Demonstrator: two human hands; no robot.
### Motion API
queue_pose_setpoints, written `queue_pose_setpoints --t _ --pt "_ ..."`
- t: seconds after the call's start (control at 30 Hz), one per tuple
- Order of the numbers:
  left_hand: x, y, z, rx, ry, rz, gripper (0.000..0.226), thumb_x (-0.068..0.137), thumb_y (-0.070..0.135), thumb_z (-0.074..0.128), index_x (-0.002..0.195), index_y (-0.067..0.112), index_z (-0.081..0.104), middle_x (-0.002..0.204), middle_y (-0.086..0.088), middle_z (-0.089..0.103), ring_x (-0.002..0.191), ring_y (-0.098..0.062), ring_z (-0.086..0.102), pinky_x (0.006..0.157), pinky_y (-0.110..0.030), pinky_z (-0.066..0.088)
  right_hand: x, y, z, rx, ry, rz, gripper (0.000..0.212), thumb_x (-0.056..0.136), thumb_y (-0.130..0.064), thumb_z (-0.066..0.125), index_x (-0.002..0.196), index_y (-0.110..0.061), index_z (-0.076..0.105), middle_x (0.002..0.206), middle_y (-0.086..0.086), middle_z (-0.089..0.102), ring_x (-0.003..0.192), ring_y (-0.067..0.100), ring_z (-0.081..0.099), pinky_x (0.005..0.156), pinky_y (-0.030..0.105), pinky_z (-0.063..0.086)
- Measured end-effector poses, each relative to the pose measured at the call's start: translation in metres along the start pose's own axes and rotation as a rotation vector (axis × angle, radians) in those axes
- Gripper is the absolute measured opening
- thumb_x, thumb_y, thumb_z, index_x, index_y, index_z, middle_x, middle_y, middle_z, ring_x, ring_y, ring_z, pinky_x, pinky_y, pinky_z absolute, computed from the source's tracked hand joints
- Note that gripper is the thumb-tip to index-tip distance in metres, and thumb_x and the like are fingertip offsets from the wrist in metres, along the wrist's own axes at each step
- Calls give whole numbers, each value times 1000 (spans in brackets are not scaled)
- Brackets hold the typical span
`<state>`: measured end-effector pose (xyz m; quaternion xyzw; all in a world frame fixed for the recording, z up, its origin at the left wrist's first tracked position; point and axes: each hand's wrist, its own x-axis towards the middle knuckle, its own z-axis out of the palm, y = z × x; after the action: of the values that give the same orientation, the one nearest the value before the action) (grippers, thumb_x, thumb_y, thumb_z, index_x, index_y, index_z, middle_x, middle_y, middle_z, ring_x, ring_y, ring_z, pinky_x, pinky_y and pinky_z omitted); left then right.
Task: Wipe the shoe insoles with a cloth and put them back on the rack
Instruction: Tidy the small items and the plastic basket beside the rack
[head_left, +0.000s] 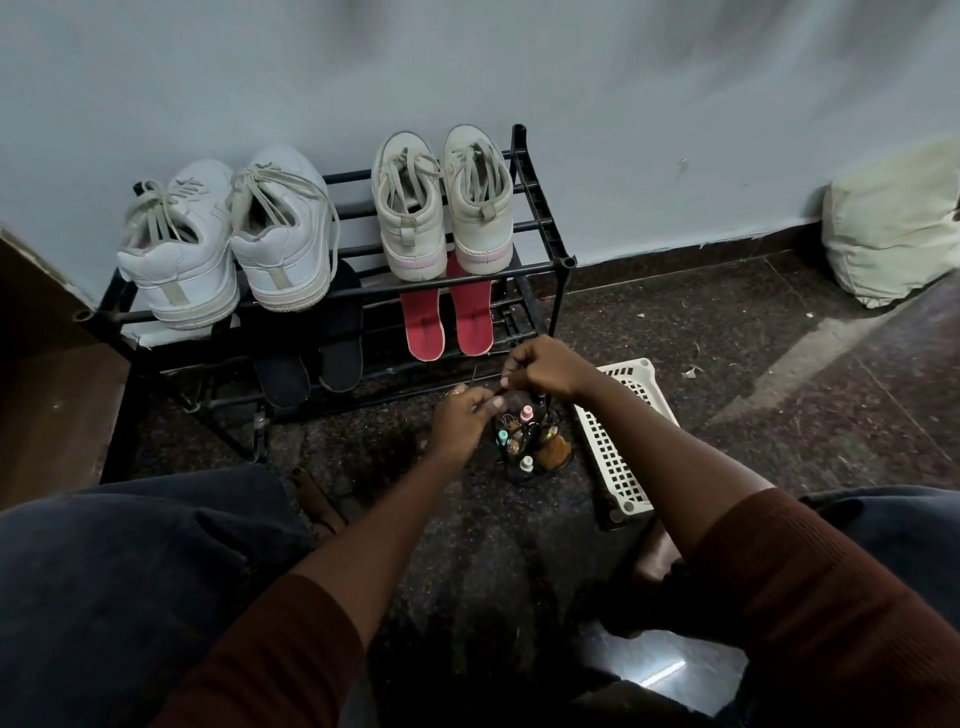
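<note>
A black metal shoe rack (540, 267) stands against the wall. On its lower shelf lie two red insoles (448, 325) on the right and two black insoles (340, 332) in the middle. In front of the rack's right end, my left hand (462, 423) and my right hand (545, 369) both pinch the top of a dark cloth (530, 444) with small coloured prints. The cloth hangs down between them to the floor. Neither hand touches an insole.
Two pairs of white sneakers (228, 244) (441, 208) sit heel-out on the top shelf. A white plastic basket (618, 436) lies tilted on the dark floor just right of the cloth. A cream bag (893, 228) leans on the wall at right; brown furniture (47, 395) stands at left.
</note>
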<state>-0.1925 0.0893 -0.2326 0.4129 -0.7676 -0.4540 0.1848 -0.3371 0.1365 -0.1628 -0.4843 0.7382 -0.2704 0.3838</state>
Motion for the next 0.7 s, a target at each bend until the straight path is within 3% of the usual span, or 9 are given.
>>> queue_pose_setpoints --t 0.17,0.33,0.53,0.63,0.7 --pt "2 -33 -16 179 -4 -101 17 90 16 61 90 3 72 82 -4 51 85 -23 53 65 -23 25 -1 10 -7 11 69 34 22 80 -5 66 61 -17 61 59 4 59 55 12 51 57 21 41" --pt "-1 -66 -34 319 -26 -246 23 92 21 58 95 1 70 97 -19 61 95 -31 57 73 -29 37 -5 16 -17 38 111 30 13 80 -6 66 68 -10 65 64 5 61 61 12 55 62 21 43" --pt "-6 -84 -45 382 -44 -410 27 93 22 57 97 -1 71 102 -21 67 100 -32 59 82 -32 44 -2 11 -26 97 160 11 9 81 -5 65 75 3 65 56 -2 56 47 3 49 55 20 39" --pt "-8 -72 -39 319 -1 -336 30 93 18 56 119 5 65 121 -20 60 111 -30 56 89 -26 39 -2 3 -22 34 116 -8 6 80 -6 66 75 -5 67 59 -4 58 50 -2 51 55 16 38" --pt "-8 -55 -32 242 9 -236 33 95 13 52 126 9 60 127 -21 54 113 -31 55 87 -21 36 -1 -2 -15 -24 60 -11 4 81 -6 66 78 -4 68 65 -2 60 60 3 53 59 15 41"
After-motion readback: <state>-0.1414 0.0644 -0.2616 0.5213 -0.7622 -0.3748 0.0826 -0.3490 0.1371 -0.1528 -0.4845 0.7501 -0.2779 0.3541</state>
